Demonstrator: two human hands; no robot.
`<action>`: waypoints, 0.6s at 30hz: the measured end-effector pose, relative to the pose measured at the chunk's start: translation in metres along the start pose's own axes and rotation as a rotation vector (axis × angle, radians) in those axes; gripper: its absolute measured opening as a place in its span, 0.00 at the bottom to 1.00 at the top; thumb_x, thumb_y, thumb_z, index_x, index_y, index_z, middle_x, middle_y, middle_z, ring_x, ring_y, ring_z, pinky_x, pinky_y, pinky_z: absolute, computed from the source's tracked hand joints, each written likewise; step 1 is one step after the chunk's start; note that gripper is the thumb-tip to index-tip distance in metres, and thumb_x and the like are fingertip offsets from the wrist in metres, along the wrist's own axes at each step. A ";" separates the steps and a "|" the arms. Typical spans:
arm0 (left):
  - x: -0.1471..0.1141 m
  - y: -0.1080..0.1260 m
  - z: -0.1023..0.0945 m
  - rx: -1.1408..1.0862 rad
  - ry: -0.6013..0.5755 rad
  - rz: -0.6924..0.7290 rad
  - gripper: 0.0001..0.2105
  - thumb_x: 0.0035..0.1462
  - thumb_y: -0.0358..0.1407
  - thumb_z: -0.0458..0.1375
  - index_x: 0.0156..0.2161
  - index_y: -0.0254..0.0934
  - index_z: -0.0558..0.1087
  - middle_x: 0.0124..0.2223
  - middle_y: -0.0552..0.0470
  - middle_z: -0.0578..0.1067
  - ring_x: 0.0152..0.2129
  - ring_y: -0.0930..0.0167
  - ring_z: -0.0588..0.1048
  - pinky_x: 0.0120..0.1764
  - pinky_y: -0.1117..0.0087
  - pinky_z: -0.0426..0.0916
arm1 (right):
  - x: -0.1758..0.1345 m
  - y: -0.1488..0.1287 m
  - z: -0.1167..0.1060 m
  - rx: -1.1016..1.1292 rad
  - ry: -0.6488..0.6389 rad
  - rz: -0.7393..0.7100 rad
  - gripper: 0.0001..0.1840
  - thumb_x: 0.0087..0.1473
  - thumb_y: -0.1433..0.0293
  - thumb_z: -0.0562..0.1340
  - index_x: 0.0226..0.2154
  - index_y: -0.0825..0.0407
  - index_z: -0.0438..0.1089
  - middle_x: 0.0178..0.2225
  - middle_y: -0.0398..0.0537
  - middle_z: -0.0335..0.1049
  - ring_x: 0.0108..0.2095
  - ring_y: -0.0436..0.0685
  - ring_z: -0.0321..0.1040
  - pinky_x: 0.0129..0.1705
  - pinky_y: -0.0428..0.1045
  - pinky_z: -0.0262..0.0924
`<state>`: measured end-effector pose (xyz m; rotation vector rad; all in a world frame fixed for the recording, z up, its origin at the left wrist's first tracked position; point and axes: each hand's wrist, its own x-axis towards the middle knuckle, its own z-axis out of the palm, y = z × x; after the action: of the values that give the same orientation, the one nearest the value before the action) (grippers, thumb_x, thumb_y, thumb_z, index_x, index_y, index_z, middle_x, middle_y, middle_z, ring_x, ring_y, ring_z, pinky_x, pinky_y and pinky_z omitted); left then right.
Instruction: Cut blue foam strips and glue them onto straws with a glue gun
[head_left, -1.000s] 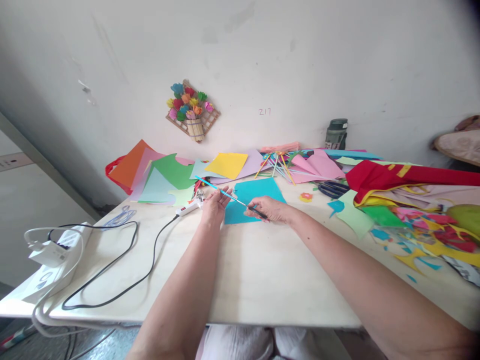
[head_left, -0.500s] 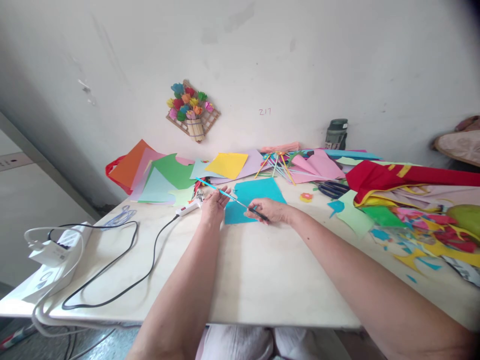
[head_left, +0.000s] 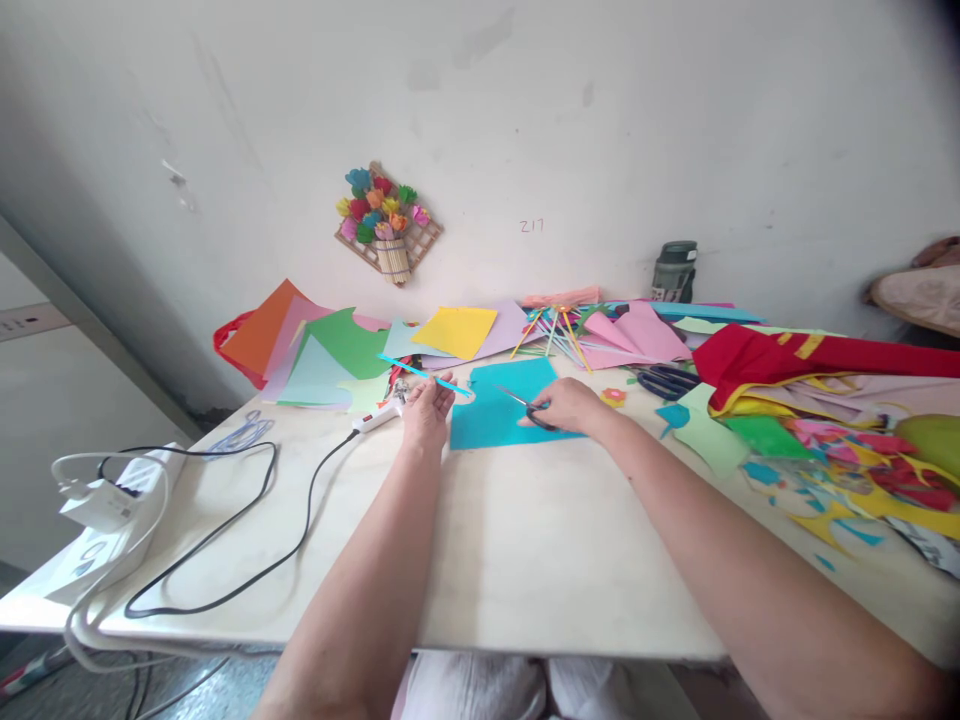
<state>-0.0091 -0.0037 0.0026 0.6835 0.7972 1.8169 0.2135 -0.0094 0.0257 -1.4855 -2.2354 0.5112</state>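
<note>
Between the fingers of my left hand (head_left: 427, 412) is a thin blue paper strip (head_left: 405, 367), slanting from upper left down to the right. My right hand (head_left: 571, 406) grips a pair of scissors (head_left: 517, 398) by dark handles, blades pointing left over the blue paper sheet (head_left: 487, 425). That sheet lies flat on the table beneath the scissors. A small pale curved bit sits at the strip's right end, too small to make out. The white glue gun (head_left: 377, 414) lies just left of my left hand.
Coloured papers, including a yellow sheet (head_left: 454, 331), line the table's back. A second pair of dark-handled scissors (head_left: 666, 381) and paper scraps (head_left: 862, 470) lie right. A power strip (head_left: 112, 530) with cables occupies the left. A bottle (head_left: 673, 271) stands by the wall.
My right hand with the scissors has moved right, away from the strip, so more of the blue sheet shows. The strip in my left hand has shifted slightly left.
</note>
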 end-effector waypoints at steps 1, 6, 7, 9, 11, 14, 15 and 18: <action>-0.001 -0.001 0.001 0.007 -0.010 -0.005 0.04 0.48 0.32 0.56 0.28 0.34 0.65 0.33 0.49 0.75 0.30 0.72 0.74 0.33 0.72 0.67 | 0.001 -0.002 0.004 -0.123 0.073 0.005 0.17 0.32 0.55 0.64 0.19 0.52 0.72 0.19 0.49 0.67 0.23 0.53 0.63 0.21 0.45 0.50; -0.008 -0.008 0.009 0.018 -0.120 -0.043 0.04 0.48 0.32 0.56 0.28 0.34 0.65 0.32 0.48 0.76 0.27 0.73 0.74 0.30 0.74 0.67 | 0.006 -0.008 0.015 -0.239 0.054 -0.093 0.13 0.35 0.63 0.63 0.27 0.52 0.74 0.30 0.53 0.70 0.31 0.58 0.65 0.27 0.47 0.52; -0.009 -0.009 0.010 0.017 -0.137 -0.052 0.04 0.48 0.32 0.56 0.28 0.33 0.65 0.33 0.47 0.76 0.27 0.73 0.74 0.30 0.74 0.67 | 0.007 -0.008 0.016 -0.189 0.052 -0.110 0.13 0.36 0.66 0.62 0.28 0.52 0.74 0.31 0.52 0.70 0.32 0.58 0.65 0.28 0.47 0.53; -0.011 -0.010 0.013 0.010 -0.162 -0.065 0.04 0.48 0.31 0.56 0.28 0.33 0.65 0.33 0.47 0.75 0.29 0.72 0.74 0.30 0.74 0.67 | 0.008 -0.011 0.016 -0.035 0.084 -0.121 0.12 0.38 0.69 0.60 0.30 0.52 0.73 0.33 0.49 0.70 0.33 0.56 0.65 0.31 0.47 0.54; -0.012 -0.010 0.015 0.004 -0.180 -0.073 0.04 0.48 0.31 0.56 0.28 0.33 0.65 0.33 0.47 0.75 0.30 0.71 0.74 0.30 0.74 0.67 | 0.007 -0.016 0.018 0.198 0.099 -0.103 0.10 0.41 0.68 0.58 0.28 0.54 0.73 0.30 0.48 0.71 0.31 0.54 0.65 0.31 0.46 0.55; -0.014 -0.010 0.017 -0.007 -0.191 -0.076 0.04 0.48 0.30 0.57 0.28 0.33 0.65 0.33 0.47 0.75 0.32 0.71 0.74 0.32 0.73 0.67 | 0.004 -0.027 0.024 0.583 -0.002 -0.026 0.17 0.44 0.59 0.57 0.22 0.57 0.71 0.23 0.49 0.70 0.23 0.49 0.62 0.24 0.44 0.54; -0.014 -0.011 0.017 -0.009 -0.194 -0.074 0.04 0.47 0.30 0.57 0.28 0.33 0.65 0.33 0.47 0.75 0.32 0.71 0.74 0.33 0.73 0.67 | 0.004 -0.030 0.027 0.679 -0.011 -0.011 0.18 0.42 0.57 0.58 0.21 0.57 0.70 0.22 0.49 0.69 0.21 0.48 0.61 0.22 0.43 0.53; -0.013 -0.013 0.017 -0.014 -0.212 -0.065 0.05 0.46 0.29 0.58 0.27 0.33 0.64 0.34 0.47 0.75 0.32 0.71 0.74 0.35 0.72 0.67 | 0.004 -0.035 0.036 0.870 0.034 0.019 0.18 0.38 0.57 0.61 0.22 0.57 0.70 0.23 0.49 0.70 0.19 0.45 0.59 0.18 0.42 0.49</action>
<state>0.0154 -0.0088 0.0017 0.8169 0.6574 1.6580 0.1661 -0.0212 0.0134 -1.0208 -1.6064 1.2450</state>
